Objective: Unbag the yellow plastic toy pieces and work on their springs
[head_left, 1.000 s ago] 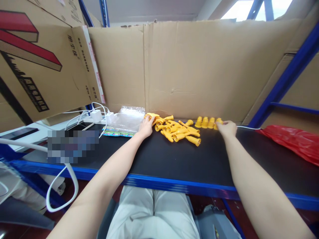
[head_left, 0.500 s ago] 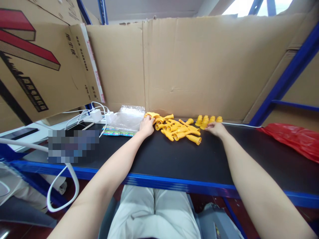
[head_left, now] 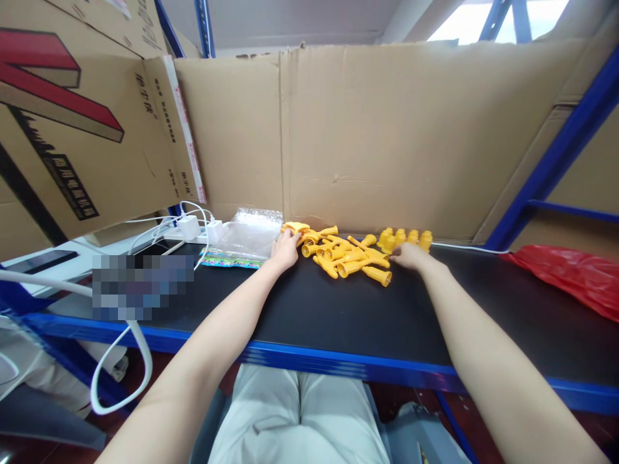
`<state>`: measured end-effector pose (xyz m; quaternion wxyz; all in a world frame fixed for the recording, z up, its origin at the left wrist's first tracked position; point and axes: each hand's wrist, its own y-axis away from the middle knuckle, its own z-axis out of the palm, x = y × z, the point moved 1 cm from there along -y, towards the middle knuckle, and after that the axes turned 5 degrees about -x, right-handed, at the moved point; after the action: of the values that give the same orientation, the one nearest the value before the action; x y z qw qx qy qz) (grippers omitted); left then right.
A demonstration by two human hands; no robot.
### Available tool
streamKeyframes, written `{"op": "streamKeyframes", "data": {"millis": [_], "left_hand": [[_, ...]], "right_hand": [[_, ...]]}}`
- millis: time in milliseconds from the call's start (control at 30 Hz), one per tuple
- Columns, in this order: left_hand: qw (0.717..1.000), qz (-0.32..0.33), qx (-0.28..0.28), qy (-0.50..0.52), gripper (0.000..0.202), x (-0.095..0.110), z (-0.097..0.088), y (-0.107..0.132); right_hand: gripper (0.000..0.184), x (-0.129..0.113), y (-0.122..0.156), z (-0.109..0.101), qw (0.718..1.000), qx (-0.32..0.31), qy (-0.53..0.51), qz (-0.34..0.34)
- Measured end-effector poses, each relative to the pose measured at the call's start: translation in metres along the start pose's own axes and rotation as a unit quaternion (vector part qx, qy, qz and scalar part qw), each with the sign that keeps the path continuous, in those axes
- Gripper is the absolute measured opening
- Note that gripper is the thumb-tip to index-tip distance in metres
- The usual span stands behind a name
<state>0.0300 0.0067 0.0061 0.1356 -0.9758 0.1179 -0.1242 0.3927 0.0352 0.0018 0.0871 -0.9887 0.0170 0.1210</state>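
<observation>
A loose pile of yellow plastic pieces (head_left: 345, 252) with hollow, flared round ends lies on the black tabletop (head_left: 319, 316). At the pile's left end, my left hand (head_left: 285, 250) has its fingers curled against a yellow plastic piece (head_left: 296, 227). My right hand (head_left: 410, 255) reaches in from the right, its fingertips stretched towards the pile's right side; nothing shows in them. Just behind that hand, several yellow pieces (head_left: 387, 238) stand upright in close rows, partly hidden by it.
Clear plastic bags (head_left: 254, 232) lie over a colourful packet (head_left: 227, 260) left of the pile. White chargers (head_left: 188, 227) and cables are farther left. A red plastic bag (head_left: 565, 274) lies at right. Cardboard (head_left: 387, 142) walls the back; a blue rail (head_left: 338, 359) edges the front.
My right hand has moved slightly left, from the upright pieces towards the loose pile. My left hand stays at the pile's left end. The view has tilted a little.
</observation>
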Motion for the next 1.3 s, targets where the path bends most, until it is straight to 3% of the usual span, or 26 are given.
{"op": "streamKeyframes", "data": {"millis": [133,267,400,533,700,933,1100,1300], "left_hand": [[1.000,-0.008,-0.002,-0.006,0.055,-0.001,0.002,-0.001],[1.000,-0.009,-0.009,-0.027,0.055,-0.003,0.005,-0.003],[0.999,0.004,-0.035,-0.029,0.059,-0.005,0.009,-0.004],[0.998,0.018,-0.065,-0.015,0.064,-0.006,0.014,-0.006],[0.999,0.035,-0.040,0.000,0.063,-0.008,0.020,-0.009],[0.998,0.049,-0.035,-0.001,0.067,-0.009,0.018,-0.010],[0.998,0.029,-0.046,-0.020,0.069,-0.005,0.013,-0.007],[0.998,0.012,-0.059,-0.035,0.067,0.000,0.011,-0.004]], "right_hand": [[0.022,-0.030,0.008,-0.013,1.000,0.009,0.029,0.001],[0.037,-0.069,0.022,-0.016,0.998,0.023,0.000,-0.066],[0.038,-0.099,0.035,-0.007,0.990,-0.037,-0.026,-0.132],[0.034,-0.109,0.039,-0.002,0.984,-0.085,-0.005,-0.154],[0.033,-0.116,0.037,-0.007,0.989,-0.073,-0.008,-0.132],[0.037,-0.157,0.013,0.001,0.983,-0.008,0.004,-0.184],[0.044,-0.179,-0.022,0.012,0.984,-0.044,0.059,-0.162],[0.052,-0.186,-0.057,0.024,0.986,-0.111,0.086,-0.094]]}}
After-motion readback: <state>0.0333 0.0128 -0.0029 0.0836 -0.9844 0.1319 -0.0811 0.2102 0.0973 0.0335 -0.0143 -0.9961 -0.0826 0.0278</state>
